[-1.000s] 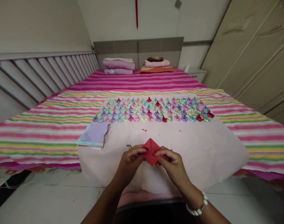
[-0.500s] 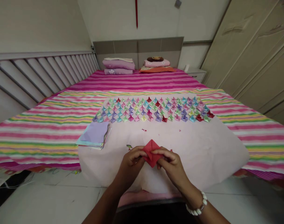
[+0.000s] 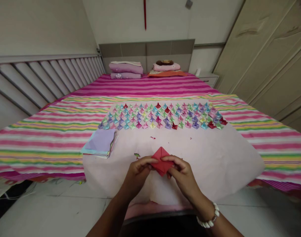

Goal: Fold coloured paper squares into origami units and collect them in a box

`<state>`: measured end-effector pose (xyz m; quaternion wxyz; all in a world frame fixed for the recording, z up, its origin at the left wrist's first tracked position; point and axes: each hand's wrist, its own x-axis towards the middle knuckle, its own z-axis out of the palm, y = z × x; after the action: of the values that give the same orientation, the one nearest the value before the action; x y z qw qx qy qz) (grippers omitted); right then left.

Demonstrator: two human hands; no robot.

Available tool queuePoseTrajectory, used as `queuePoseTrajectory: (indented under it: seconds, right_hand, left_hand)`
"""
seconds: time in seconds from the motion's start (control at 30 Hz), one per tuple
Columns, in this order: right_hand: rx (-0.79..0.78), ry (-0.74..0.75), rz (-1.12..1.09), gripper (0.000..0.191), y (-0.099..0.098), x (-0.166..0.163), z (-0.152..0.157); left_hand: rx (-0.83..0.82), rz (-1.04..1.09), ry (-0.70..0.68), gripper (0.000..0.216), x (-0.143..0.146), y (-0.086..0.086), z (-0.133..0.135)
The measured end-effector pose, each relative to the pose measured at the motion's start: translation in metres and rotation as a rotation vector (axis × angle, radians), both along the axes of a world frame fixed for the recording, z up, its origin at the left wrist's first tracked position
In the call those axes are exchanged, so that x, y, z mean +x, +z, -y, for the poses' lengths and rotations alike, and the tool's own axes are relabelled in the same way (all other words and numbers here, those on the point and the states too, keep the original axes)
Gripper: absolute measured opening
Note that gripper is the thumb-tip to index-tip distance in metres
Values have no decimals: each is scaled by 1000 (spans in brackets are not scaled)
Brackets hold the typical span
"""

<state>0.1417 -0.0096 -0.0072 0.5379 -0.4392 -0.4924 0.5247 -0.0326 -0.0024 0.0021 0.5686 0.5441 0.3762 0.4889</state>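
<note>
A red folded origami paper (image 3: 161, 152), diamond-shaped with a crease down its upper half, is held up between my two hands. My left hand (image 3: 138, 171) pinches its left corner between thumb and fingers. On the right side, my right hand (image 3: 182, 170) grips the other corner, its index finger lying across the paper's front. Beneath is a large pale pink sheet (image 3: 209, 158). Rows of small folded paper pieces (image 3: 152, 124) in many colours stand along its far part. The undersides of my fingers are partly hidden.
A stack of square coloured papers (image 3: 101, 140) lies at the sheet's left edge. The sheet rests on a bed with a striped cover (image 3: 53, 131). Folded bedding (image 3: 125, 68) is piled by the headboard. A metal railing (image 3: 66, 79) runs along the left.
My right hand and the paper's right corner have shifted slightly right, and the paper's lower folds have changed shape a little. Both hands keep their hold.
</note>
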Motion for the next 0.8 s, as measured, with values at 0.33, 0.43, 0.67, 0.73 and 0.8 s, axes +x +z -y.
queuePoseTrajectory:
  seconds: [0.33,0.43,0.67,0.73,0.8]
  right_hand:
    - [19,82,-99,48,-3,2,3]
    - [37,32,-172,47,-2,1,2]
    - [-67,-38,-158,56,3,-1,-3]
    - [-63,-48,-170,57,2,-1,-3]
    - [-45,-65,-165,56,2,-1,-3]
  left_hand:
    - [-21,-80,180,7,12,7,-2]
    - [34,-100,233,7,14,6,-2]
    - [130,-175,216,6,12,4,-1]
    - [135,-190,182,8,10,4,-2]
    - [137,-206,140,11,7,3,-2]
